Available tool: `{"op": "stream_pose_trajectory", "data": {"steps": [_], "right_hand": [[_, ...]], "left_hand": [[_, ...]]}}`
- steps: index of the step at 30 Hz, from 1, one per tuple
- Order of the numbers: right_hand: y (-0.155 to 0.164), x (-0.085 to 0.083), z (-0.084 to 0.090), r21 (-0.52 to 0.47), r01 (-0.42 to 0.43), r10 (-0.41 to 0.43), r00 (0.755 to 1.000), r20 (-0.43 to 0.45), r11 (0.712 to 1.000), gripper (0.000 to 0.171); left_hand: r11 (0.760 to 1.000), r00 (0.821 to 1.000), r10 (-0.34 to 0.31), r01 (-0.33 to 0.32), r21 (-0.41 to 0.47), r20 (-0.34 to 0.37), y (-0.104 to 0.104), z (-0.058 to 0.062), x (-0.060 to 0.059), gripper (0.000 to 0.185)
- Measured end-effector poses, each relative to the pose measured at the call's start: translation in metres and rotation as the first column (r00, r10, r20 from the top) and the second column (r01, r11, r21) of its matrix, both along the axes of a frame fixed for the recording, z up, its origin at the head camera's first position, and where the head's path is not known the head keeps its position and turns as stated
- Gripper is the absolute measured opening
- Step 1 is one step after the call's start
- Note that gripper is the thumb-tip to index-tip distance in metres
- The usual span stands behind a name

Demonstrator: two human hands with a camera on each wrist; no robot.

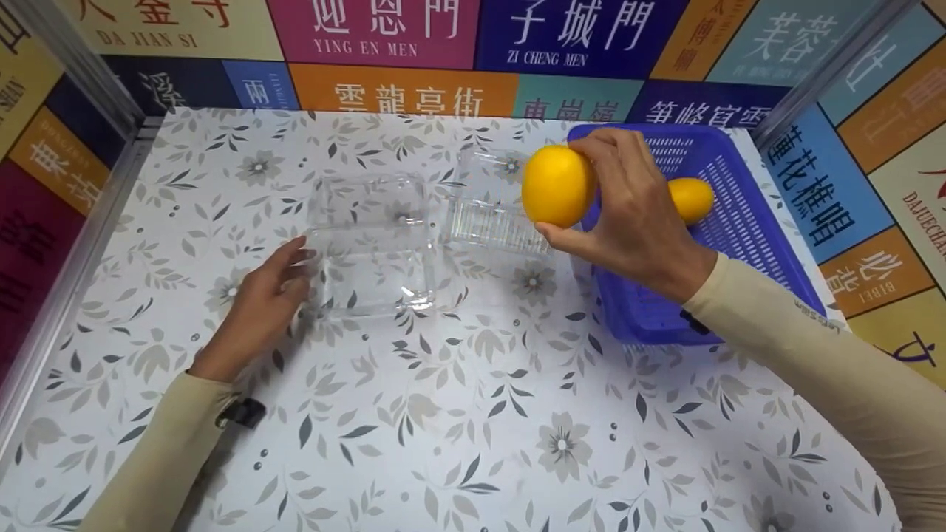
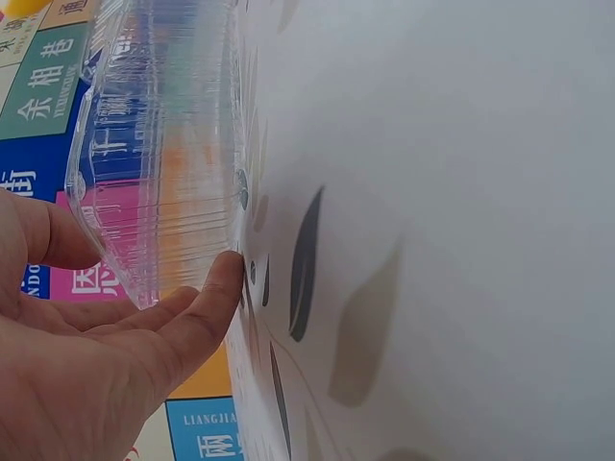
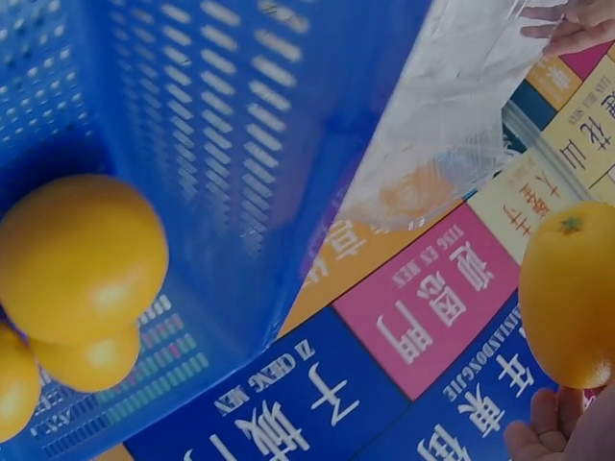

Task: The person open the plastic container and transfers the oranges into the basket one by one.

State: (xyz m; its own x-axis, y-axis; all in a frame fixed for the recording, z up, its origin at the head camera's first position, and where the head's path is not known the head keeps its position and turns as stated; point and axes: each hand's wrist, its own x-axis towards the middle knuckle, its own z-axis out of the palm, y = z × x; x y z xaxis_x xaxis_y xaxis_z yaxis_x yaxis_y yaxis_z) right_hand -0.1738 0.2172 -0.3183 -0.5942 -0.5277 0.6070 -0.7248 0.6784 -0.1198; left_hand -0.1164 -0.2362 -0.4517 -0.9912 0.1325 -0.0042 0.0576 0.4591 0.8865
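Note:
In the head view my right hand (image 1: 635, 210) holds an orange (image 1: 558, 186) up between thumb and fingers, beside the left rim of a blue-purple plastic basket (image 1: 617, 314). The same held orange (image 3: 572, 298) shows at the right edge of the right wrist view. My left hand (image 1: 262, 303) is at the left side of a clear plastic box (image 1: 377, 281) on the table. In the left wrist view the fingers (image 2: 207, 307) reach the box's lower edge, with the thumb near its rim. Several oranges lie in the basket, including a large one (image 3: 82, 259).
Another clear, ribbed plastic piece (image 1: 495, 225) lies between the box and the basket. A flower-patterned white cloth (image 1: 473, 414) covers the table. Colourful panels with lettering (image 1: 384, 33) stand behind it and along both sides.

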Motion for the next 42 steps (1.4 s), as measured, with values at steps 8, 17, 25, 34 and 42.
{"op": "stream_pose_trajectory", "data": {"steps": [8, 17, 25, 34, 42], "right_hand": [[0.022, 0.002, 0.005, -0.045, 0.057, -0.057, 0.998, 0.010, 0.997, 0.083], [0.061, -0.002, 0.002, -0.013, 0.150, -0.148, 0.986, 0.070, 0.989, 0.082], [0.093, -0.007, -0.002, 0.023, 0.255, -0.256, 0.956, 0.147, 0.967, 0.078], [0.121, -0.015, -0.012, 0.084, 0.342, -0.352, 0.903, 0.248, 0.936, 0.078], [0.138, -0.018, -0.021, 0.143, 0.347, -0.374, 0.876, 0.303, 0.927, 0.077]], "left_hand": [[1.000, 1.000, -0.011, 0.011, 0.018, 0.017, -0.001, 0.000, 0.001, 0.065], [1.000, 1.000, -0.009, 0.009, 0.025, 0.012, 0.000, 0.001, 0.001, 0.064], [0.999, 1.000, -0.005, 0.004, 0.035, 0.016, 0.001, 0.002, 0.001, 0.063], [1.000, 1.000, -0.004, 0.004, 0.028, 0.016, 0.002, 0.002, 0.001, 0.063], [1.000, 1.000, -0.008, 0.007, 0.005, 0.019, 0.000, 0.001, -0.001, 0.065]]}}
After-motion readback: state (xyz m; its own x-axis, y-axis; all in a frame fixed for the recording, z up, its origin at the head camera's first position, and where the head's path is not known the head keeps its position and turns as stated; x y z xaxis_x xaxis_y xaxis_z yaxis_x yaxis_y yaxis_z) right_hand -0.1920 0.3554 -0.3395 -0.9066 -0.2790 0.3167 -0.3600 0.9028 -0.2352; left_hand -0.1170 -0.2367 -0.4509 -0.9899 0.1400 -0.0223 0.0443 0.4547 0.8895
